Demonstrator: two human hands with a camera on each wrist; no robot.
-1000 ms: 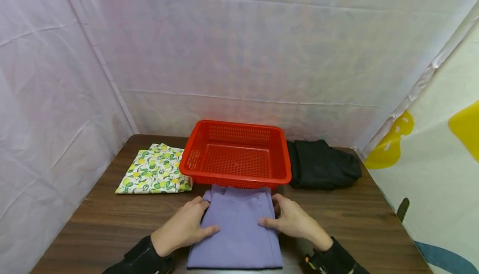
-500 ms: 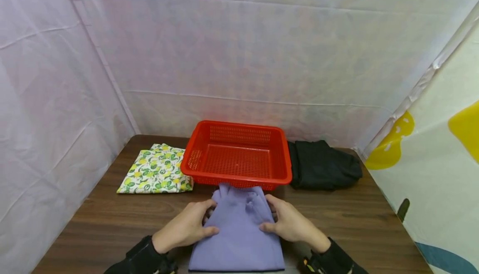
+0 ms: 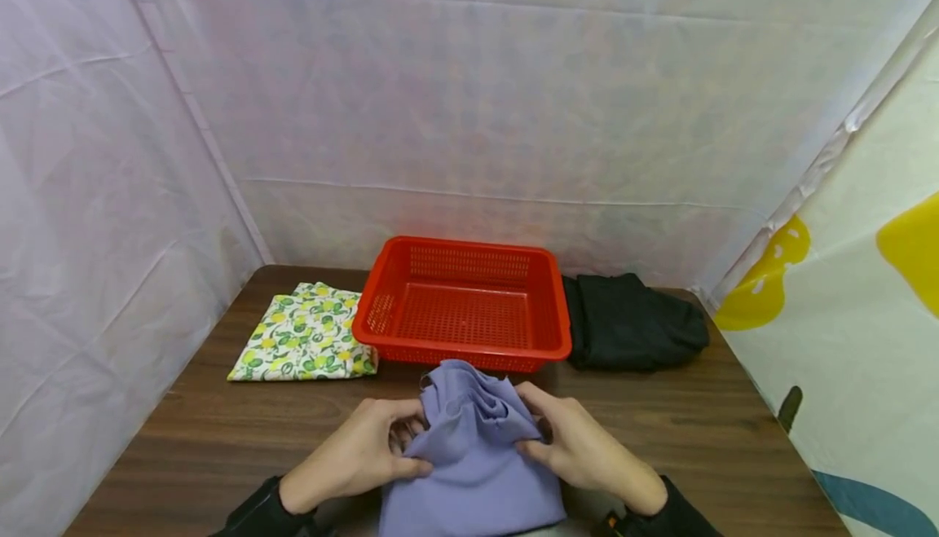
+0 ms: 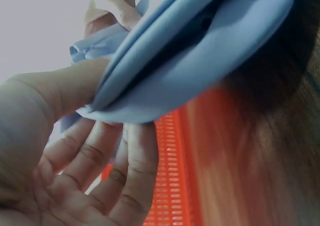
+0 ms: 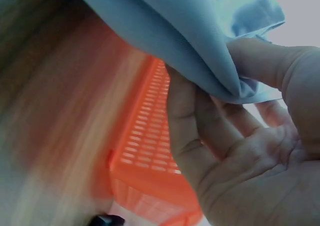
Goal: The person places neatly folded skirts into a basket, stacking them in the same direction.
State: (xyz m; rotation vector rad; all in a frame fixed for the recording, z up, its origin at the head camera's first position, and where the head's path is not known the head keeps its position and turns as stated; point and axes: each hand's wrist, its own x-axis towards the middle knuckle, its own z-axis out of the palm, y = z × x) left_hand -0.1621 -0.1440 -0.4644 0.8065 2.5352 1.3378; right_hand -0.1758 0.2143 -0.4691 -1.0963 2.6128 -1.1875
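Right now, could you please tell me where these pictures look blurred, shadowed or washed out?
Head view: light fairly even, red basket and lavender cloth reasonably sharp; left wrist view: wooden table blurred, dark shadow at upper right, upper left washed out; right wrist view: table smeared, upper right corner washed out.

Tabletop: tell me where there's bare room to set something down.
The table is bare front left, between the lemon-print cloth and left hand, and front right, between the black cloth and right hand. Crowded: the middle, where both hands grip the purple cloth, and the back, where folded cloths flank the red basket.
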